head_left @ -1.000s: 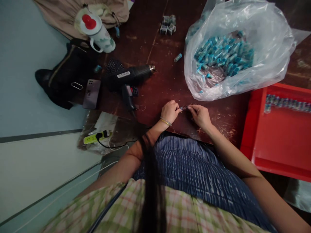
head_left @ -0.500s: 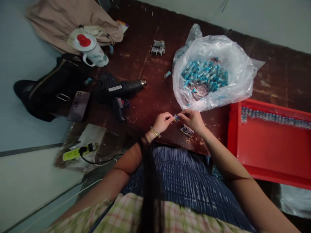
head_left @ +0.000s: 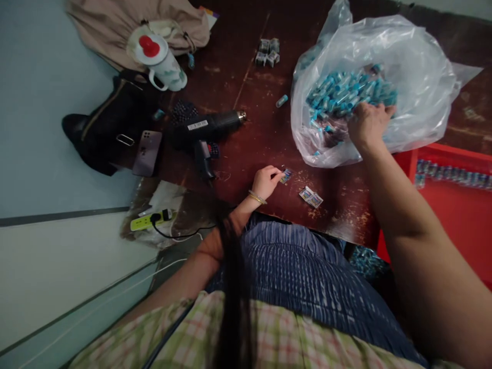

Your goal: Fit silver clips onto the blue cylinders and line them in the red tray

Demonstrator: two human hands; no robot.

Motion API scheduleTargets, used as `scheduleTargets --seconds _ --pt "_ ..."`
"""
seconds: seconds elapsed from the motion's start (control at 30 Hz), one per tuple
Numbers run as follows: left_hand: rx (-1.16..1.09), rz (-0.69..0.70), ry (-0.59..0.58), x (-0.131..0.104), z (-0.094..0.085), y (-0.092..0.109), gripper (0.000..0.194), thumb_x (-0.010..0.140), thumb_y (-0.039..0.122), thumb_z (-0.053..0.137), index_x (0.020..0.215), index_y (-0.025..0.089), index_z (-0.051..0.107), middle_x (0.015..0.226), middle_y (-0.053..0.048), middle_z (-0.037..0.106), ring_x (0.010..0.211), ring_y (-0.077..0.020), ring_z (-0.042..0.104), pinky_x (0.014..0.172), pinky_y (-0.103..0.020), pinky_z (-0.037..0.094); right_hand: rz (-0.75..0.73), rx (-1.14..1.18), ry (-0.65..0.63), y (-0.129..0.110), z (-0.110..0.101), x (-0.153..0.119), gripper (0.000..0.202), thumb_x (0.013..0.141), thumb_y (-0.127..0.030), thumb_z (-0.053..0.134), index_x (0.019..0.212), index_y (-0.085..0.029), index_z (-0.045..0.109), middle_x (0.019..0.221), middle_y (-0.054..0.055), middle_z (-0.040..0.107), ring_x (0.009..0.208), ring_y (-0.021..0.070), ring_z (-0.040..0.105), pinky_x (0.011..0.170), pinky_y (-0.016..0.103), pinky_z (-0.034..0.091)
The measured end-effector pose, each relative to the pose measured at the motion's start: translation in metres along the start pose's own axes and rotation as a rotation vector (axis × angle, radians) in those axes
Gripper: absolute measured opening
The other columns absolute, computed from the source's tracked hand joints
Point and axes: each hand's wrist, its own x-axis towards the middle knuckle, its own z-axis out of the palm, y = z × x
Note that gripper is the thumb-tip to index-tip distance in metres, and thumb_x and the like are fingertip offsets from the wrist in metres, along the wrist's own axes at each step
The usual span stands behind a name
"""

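My left hand [head_left: 267, 182] is closed in a pinch on a small printed label [head_left: 285, 176] just above the dark red table. My right hand [head_left: 369, 123] reaches into a clear plastic bag [head_left: 418, 66], at the near side of a heap of small clear vials with blue caps [head_left: 342, 92]. Its fingers bend down among the vials and their tips are hidden, so I cannot tell whether they grip one. Two or so more printed labels [head_left: 311, 197] lie on the table to the right of my left hand.
A black heat gun [head_left: 207, 127] lies left of centre, beside a phone [head_left: 147, 152] and a black bag [head_left: 103, 120]. A lidded mug [head_left: 169, 72] stands behind. One loose vial [head_left: 282, 101] and bundled labels [head_left: 268, 52] lie farther back. A red tray [head_left: 453, 215] with rowed vials is at right.
My right hand has left the label beside my left hand and moved right and forward into the bag. The left hand still pinches a label. The view has shifted.
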Motion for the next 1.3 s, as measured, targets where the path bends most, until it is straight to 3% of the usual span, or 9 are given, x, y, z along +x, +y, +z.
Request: scheduleTargets --seconds 0.13,0.2,0.3,0.63,0.77,0.87,0.97,1.07,1.3 --pt "-0.177 -0.053 -0.032 0.005 -0.007 0.000 0.015 0.085 0.021 0.083 0.071 0.019 0.077 0.082 -0.004 0.080 0.082 -0.0209 0.073 0.086 -0.033 0.056 -0.001 0.616 -0.042 -0.017 -0.019 -0.043 0.024 0.099 -0.012 0.067 0.119 -0.010 0.079 0.110 0.013 0.078 0.085 0.0123 0.066 0.090 0.033 0.052" --pt "-0.246 -0.075 -0.065 0.007 -0.010 0.002 0.014 0.082 0.023 0.086 0.072 0.019 0.078 0.080 -0.004 0.081 0.081 -0.0214 0.074 0.086 -0.034 0.057 -0.016 0.988 -0.185 -0.026 -0.024 -0.072 0.011 0.100 -0.025 0.070 0.104 -0.018 0.078 0.091 0.005 0.074 0.075 0.0119 0.063 0.081 0.030 0.055" --pt "-0.280 -0.080 -0.098 0.007 -0.010 0.005 0.014 0.081 0.023 0.088 0.071 0.018 0.079 0.079 -0.004 0.081 0.079 -0.0213 0.073 0.084 -0.034 0.057 -0.055 1.257 -0.352 -0.042 -0.025 -0.117 0.027 0.092 -0.049 0.082 0.090 -0.024 0.072 0.084 0.000 0.070 0.077 0.0146 0.065 0.080 0.032 0.056" --pt "-0.203 -0.103 -0.051 0.000 -0.017 -0.005 0.013 0.079 0.014 0.087 0.071 0.017 0.077 0.078 -0.003 0.078 0.075 -0.0179 0.068 0.082 -0.032 0.053 -0.011 1.257 -0.358 -0.056 -0.022 -0.161 0.037 0.084 -0.059 0.083 0.088 -0.025 0.069 0.092 0.003 0.076 0.088 0.0197 0.067 0.092 0.037 0.055" --pt "-0.273 -0.096 -0.127 0.000 -0.018 0.000 0.012 0.080 0.014 0.089 0.074 0.016 0.078 0.079 -0.003 0.079 0.074 -0.0171 0.069 0.081 -0.030 0.053 -0.132 1.330 -0.639 -0.065 -0.022 -0.164 0.034 0.084 -0.054 0.085 0.085 -0.023 0.071 0.125 0.004 0.076 0.114 0.0215 0.069 0.107 0.037 0.052" --pt "-0.237 -0.092 -0.141 -0.002 -0.017 0.003 0.011 0.080 0.013 0.088 0.074 0.016 0.079 0.080 -0.004 0.080 0.075 -0.0176 0.070 0.079 -0.030 0.052 -0.104 1.316 -0.783 -0.071 -0.007 -0.164 0.036 0.084 -0.057 0.084 0.084 -0.024 0.069 0.100 0.002 0.077 0.091 0.0194 0.068 0.093 0.036 0.056" --pt "-0.210 -0.141 -0.112 -0.005 -0.021 0.002 0.010 0.080 0.014 0.086 0.072 0.016 0.079 0.079 -0.005 0.080 0.075 -0.0186 0.070 0.081 -0.031 0.052 -0.042 1.260 -0.660 -0.069 0.013 -0.162 0.040 0.079 -0.060 0.084 0.080 -0.024 0.066 0.087 0.002 0.072 0.087 0.0204 0.066 0.093 0.038 0.055" --pt "-0.308 -0.208 -0.106 -0.009 -0.027 0.000 0.010 0.078 0.018 0.087 0.072 0.016 0.079 0.075 -0.004 0.078 0.073 -0.0175 0.068 0.082 -0.031 0.051 -0.180 1.132 -0.572 -0.064 0.020 -0.162 0.040 0.078 -0.059 0.084 0.072 -0.024 0.067 0.095 0.006 0.075 0.126 0.0304 0.064 0.117 0.045 0.045" --pt "-0.575 -0.344 -0.079 -0.011 -0.026 0.010 0.021 0.070 0.028 0.094 0.073 0.016 0.077 0.069 0.000 0.071 0.066 -0.0119 0.056 0.069 -0.027 0.044 -0.129 1.210 -0.439 -0.058 -0.007 -0.166 0.028 0.086 -0.050 0.078 0.085 -0.023 0.069 0.118 0.007 0.076 0.132 0.0276 0.064 0.124 0.045 0.040"
